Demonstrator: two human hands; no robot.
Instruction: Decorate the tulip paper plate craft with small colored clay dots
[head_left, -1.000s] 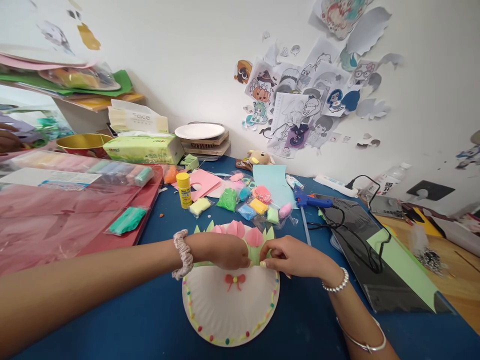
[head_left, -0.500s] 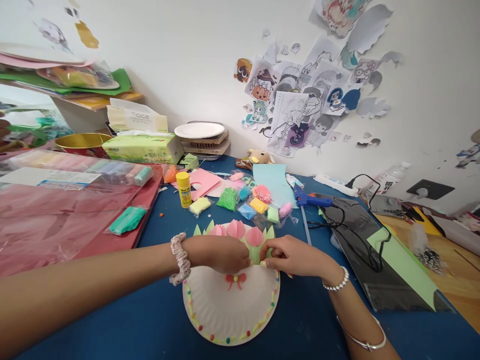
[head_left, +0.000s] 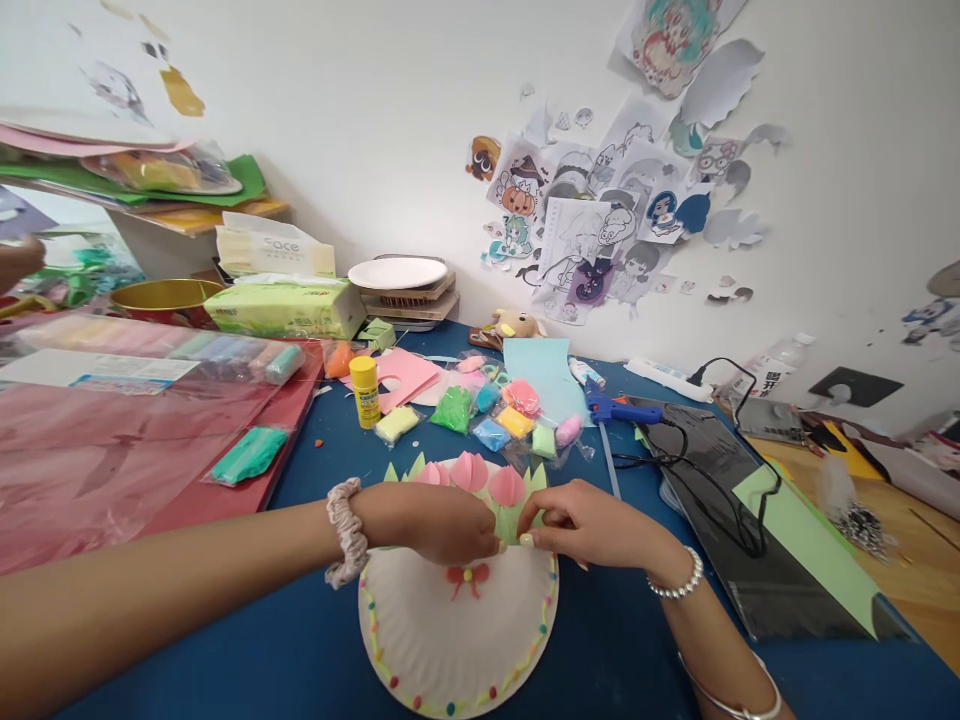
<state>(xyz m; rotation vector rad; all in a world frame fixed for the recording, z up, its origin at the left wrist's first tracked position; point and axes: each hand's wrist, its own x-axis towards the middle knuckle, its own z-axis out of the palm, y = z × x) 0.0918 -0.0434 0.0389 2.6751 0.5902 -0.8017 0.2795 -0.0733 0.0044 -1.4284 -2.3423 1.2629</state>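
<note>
In front of me on the blue tabletop lies a white paper plate (head_left: 457, 635), its rim trimmed with a yellow wavy line and coloured dots. A small red bow (head_left: 466, 577) with a yellow centre sits on its upper part. Pink paper tulips (head_left: 469, 471) and green leaves (head_left: 538, 478) rise behind the plate's cut edge. My left hand (head_left: 450, 525) is curled closed over this edge, thumb tip at the front. Across a small gap, my right hand (head_left: 585, 522) pinches the same edge between thumb and bent fingers. Fingertips behind the edge are hidden.
Bagged clay pieces (head_left: 452, 410), a glue stick (head_left: 366, 392) and a blue glue gun (head_left: 622, 408) with its cord lie beyond the plate. A red board (head_left: 255, 500) is at left, a dark sheet (head_left: 750, 530) at right. Another person's hand (head_left: 19, 262) shows far left.
The view has shifted slightly, so the plate sits a little lower. My hands keep their places on its edge. Another person's hand and purple paper have come in at far left.
</note>
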